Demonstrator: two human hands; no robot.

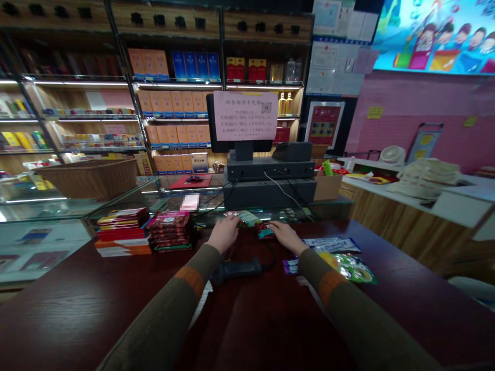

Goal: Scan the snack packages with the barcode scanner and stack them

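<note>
My left hand is closed, its fingertips curled down at the table's far side. What it grips, if anything, is hidden; a pale and red packet shows just beyond it. My right hand pinches the end of a small red and teal snack packet. A greenish packet lies between the hands, farther back. Below them rests a dark handheld barcode scanner. By my right wrist are a green snack bag, a blue and white long packet and a purple packet.
Stacked reddish packets and a pile of red and orange packs stand at left. Behind the table are a monitor with a paper sign, a black register with cables, a cardboard box and a wooden basket.
</note>
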